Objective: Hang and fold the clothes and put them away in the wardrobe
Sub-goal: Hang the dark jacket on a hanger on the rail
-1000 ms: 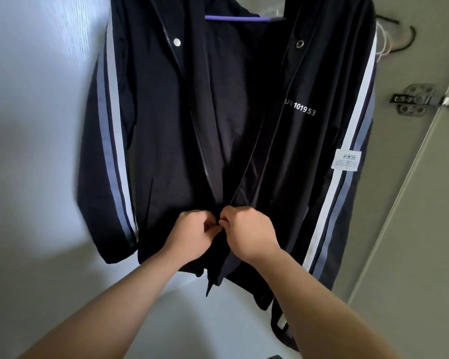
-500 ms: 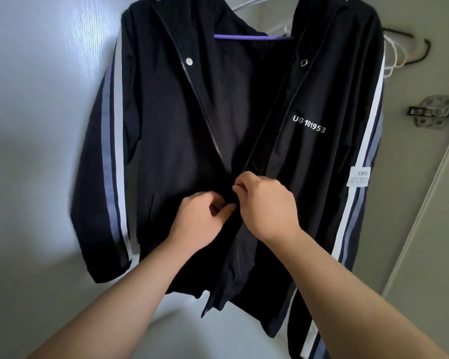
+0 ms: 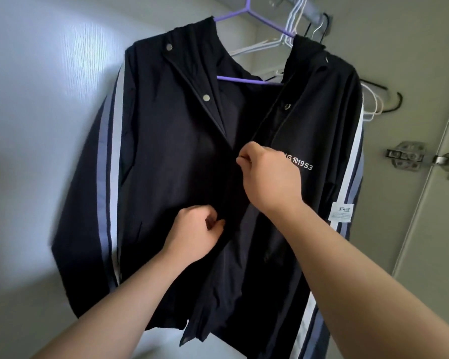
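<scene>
The black jacket (image 3: 166,164), with pale stripes down both sleeves, hangs front-on inside the wardrobe on a purple hanger (image 3: 246,80) hooked over the rail (image 3: 313,11) above its collar. White wire hangers (image 3: 290,35) crowd the rail just behind its shoulder. The jacket's long axis runs straight down from the hanger, and the zip track (image 3: 219,120) follows it up the middle of the front: closed below chest height, still spread in a V from there to the collar. Both hands are on the front. The right hand (image 3: 270,177) is the higher, level with the printed chest lettering, thumb and forefinger pressed together at the point of the V; what they pinch is hidden under the fingertips, but it is most likely the zip slider (image 3: 240,160). The left hand (image 3: 192,234) sits lower, beside the closed part of the track, its fingers curled into the cloth and holding the front taut. The open track therefore lies directly above the right hand's pinch, toward the collar, so the coming pull should run straight up the jacket's axis while the left hand anchors from below. Half a second earlier the two hands were almost touching low on the front; since then the right has climbed away from the left, the closed stretch has lengthened, and the view has tipped upward to take in the rail.
</scene>
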The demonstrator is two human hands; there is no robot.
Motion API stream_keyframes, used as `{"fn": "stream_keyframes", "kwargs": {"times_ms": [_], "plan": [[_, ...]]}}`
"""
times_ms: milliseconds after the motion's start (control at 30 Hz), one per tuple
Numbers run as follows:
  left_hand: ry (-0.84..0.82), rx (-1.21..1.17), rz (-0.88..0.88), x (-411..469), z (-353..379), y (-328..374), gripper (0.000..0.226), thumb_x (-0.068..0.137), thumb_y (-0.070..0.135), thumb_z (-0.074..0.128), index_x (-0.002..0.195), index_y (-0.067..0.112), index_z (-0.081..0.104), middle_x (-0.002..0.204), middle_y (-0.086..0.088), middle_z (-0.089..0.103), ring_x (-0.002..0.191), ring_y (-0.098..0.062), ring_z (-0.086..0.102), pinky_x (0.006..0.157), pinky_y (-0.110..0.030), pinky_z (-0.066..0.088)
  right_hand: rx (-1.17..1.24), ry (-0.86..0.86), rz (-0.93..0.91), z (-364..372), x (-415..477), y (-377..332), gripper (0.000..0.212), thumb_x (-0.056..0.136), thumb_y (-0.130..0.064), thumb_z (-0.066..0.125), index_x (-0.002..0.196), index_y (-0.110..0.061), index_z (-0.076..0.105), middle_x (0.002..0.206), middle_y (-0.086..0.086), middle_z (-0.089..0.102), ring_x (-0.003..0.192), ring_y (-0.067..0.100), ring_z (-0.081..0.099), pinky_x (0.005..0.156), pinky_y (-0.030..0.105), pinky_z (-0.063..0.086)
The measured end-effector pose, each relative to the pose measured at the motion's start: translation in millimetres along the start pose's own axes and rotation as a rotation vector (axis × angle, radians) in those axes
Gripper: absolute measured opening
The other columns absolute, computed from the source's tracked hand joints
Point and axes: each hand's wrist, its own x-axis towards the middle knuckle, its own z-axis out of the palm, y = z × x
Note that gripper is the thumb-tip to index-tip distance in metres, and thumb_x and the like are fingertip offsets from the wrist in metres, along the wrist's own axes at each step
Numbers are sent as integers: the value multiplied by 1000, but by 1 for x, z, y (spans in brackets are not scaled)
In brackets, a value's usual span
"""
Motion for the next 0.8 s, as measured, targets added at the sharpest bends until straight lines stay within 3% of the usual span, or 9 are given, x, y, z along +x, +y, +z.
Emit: {"fn": "stream_keyframes", "kwargs": {"times_ms": [100,200,333,467,567,733,800], "plan": [[75,19,-10,27,-6,17,30,81,55,61,73,26,59,71,14,59,64,-5,59,57,-24,48,6,19,-29,1,2,3,15,103,-33,51,103,-22,61,89,-6,64,78,25,62,64,38,51],[77,24,107,56,-10,29,28,88,45,60,75,21,53,75,9,55,65,-16,57,56,-33,47,-28,16,-86,-4,9,6,15,102,-33,53,99,-22,62,85,-7,64,73,24,63,60,35,49],[51,39,258,60,-7,29,32,92,22,62,68,19,41,65,10,40,58,-19,45,53,-33,39,-163,20,-132,-15,24,11,16,101,-36,51,98,-24,61,92,-5,65,76,30,64,59,33,42],[107,22,293,55,-2,22,31,94,25,60,68,11,51,66,5,46,54,-19,48,49,-39,44,-171,123,-106,-34,50,11,17,102,-36,51,96,-23,61,91,-5,65,74,29,63,61,35,47],[101,97,276,59,-6,30,32,94,27,62,68,17,45,68,5,47,55,-21,50,47,-40,46,-163,100,-129,-35,51,7,18,103,-34,48,96,-20,59,90,-4,63,73,31,61,61,36,48],[167,57,233,101,-22,66,30,93,53,48,81,26,43,72,8,51,59,-24,58,49,-34,48,-149,123,-131,-35,50,6,17,102,-33,49,94,-21,58,84,-4,62,70,28,60,60,37,50],[163,74,278,117,-27,74,32,96,46,48,75,22,43,67,4,52,57,-29,59,49,-37,49,-178,126,-142,-37,54,7,16,102,-33,49,93,-22,57,85,-5,62,70,28,61,58,34,47]]}}
